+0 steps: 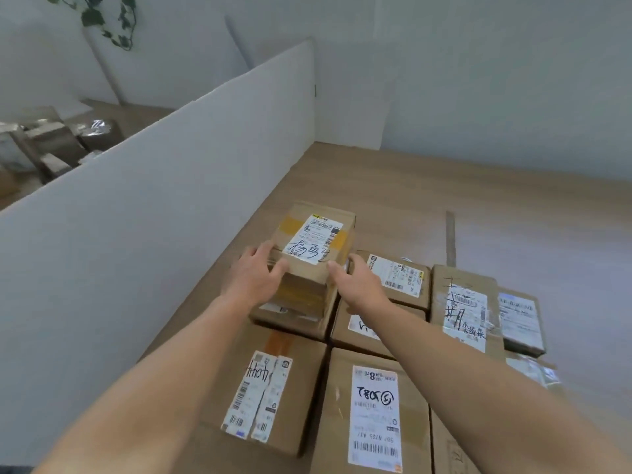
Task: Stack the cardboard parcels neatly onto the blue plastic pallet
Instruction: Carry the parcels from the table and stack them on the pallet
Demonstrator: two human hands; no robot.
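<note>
Cardboard parcel gripped on top, centre frame
Smooth white partition at left; left hand and right hand clasp the taped, labelled parcel's near corners; flat rectangular brown parcels lie below and rightward.

Both my hands are on the top parcel. My left hand wraps its near-left corner and my right hand its near-right corner, fingers curled over the sides. Its white label, with black handwriting, faces up. It sits on a second parcel, at the far left of a layer of parcels packed side by side. A white partition runs along my left, with wood floor beyond. A plant hangs at top left. Blurred boxes lie behind the partition.
</note>
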